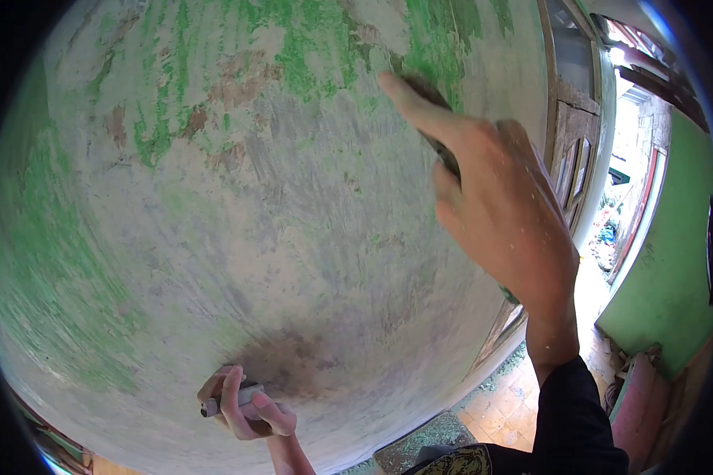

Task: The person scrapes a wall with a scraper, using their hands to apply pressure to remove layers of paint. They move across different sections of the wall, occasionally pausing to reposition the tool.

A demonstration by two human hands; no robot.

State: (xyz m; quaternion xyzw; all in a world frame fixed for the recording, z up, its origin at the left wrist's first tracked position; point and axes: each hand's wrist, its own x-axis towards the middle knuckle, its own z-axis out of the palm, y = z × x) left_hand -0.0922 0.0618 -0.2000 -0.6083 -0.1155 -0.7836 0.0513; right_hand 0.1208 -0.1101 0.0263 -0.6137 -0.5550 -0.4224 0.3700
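Note:
A wall (238, 214) with patches of peeling green paint, bare grey plaster and a dark brown smudge fills most of the view. High on its right part, my right hand (503, 198) is closed round a dark flat tool (448, 158), with the index finger stretched along it towards the wall. The tool's working edge is mostly hidden. Low down, my left hand (249, 405) holds a small grey object with a round dark end (208, 408), close to the smudge. What that object is, I cannot tell.
A wooden door or window frame (572, 150) stands right of the wall. Beyond it are a bright opening and a green wall (657, 277). Green flakes lie on the tiled floor (511, 404) and on a flat surface (424, 443) below. A pinkish object (640, 404) is at the lower right.

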